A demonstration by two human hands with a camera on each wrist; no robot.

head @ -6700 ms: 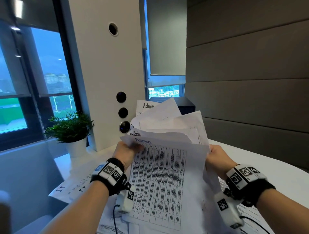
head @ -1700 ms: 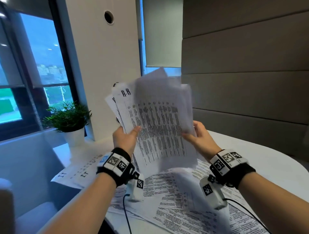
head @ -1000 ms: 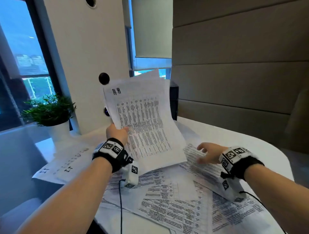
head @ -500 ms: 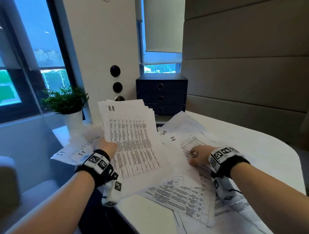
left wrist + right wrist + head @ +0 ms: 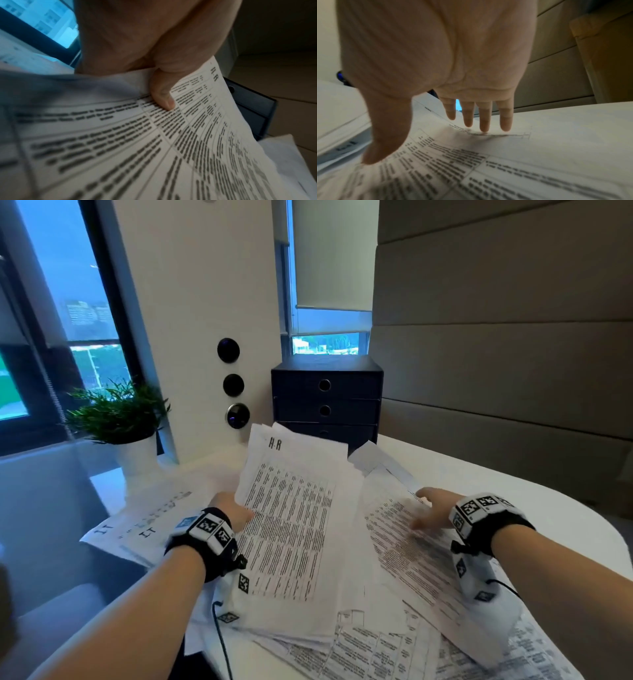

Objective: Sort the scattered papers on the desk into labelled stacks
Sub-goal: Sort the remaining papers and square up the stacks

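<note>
The desk (image 5: 513, 474) carries a spread of printed sheets across its near half, with a sheaf marked "IT" (image 5: 137, 529) at the far left edge. A second ago the H-R bundle (image 5: 291, 525) was held upright in the air; it is now lowered, its near end resting on the loose papers at centre-left. The left hand (image 5: 229, 508) holds it by the left edge, thumb (image 5: 163, 100) curled over the top sheet. The right hand (image 5: 431, 511), which had supported the bundle 1.7 s ago, now lies flat with straight, spread fingers (image 5: 485, 121) on a loose printed sheet (image 5: 411, 549) at right. Judgement: the H-R stack is not yet set down clear; the right hand is selecting the next sheet to classify.
</note>
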